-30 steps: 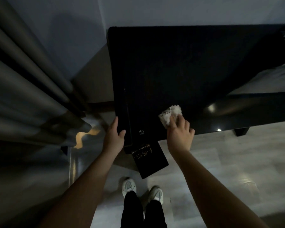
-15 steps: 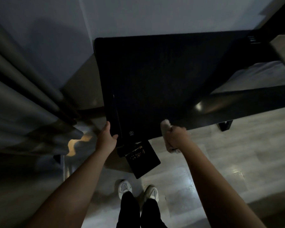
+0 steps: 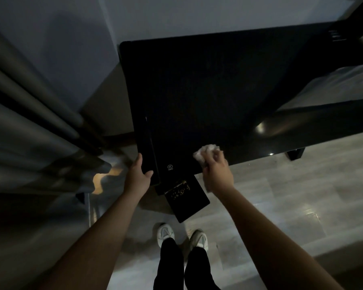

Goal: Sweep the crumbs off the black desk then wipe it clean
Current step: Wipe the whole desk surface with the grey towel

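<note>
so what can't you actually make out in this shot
Head view only:
- Glossy black desk top: too dark to show any crumbs.
- Crumpled white wad in the right hand: motion-blurred; cloth or paper unclear.
- Left hand at the desk's near corner: its fingers lie in shadow, grip unclear.
- Flat black tray below the desk edge: far end hidden under the desk; specks too small to identify.

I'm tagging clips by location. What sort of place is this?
Probably a dim room in a home, perhaps a bedroom: a black desk against a plain wall, heavy grey curtains beside it, and what looks like pale bedding at the right.
</note>
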{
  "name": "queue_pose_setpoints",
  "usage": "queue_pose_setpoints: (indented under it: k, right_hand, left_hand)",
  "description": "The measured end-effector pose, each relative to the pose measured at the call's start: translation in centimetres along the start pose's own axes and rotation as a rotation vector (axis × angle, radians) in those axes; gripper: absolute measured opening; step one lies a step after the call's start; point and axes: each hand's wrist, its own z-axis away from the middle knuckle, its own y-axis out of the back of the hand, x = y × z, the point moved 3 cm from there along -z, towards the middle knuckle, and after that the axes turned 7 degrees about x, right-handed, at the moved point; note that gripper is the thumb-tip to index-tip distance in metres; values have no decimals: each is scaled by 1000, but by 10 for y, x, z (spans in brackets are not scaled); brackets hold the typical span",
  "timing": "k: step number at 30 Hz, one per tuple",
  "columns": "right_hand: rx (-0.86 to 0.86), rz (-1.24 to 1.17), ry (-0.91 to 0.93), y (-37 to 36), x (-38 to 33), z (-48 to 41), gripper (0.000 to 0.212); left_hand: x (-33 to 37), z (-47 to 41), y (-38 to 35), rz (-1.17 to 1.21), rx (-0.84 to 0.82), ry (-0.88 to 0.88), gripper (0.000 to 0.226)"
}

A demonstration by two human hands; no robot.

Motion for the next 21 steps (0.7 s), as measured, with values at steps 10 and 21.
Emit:
queue_pose_setpoints:
  k: [10,21]
  right_hand:
    - [-522,-334,117,-4,-49,26,37]
    - [-612,-1399,-400,52,-51,58,35]
  left_hand:
    - [3,15,8,-4,-108,62,70]
    - [75,92,30,538,-317,118,19]
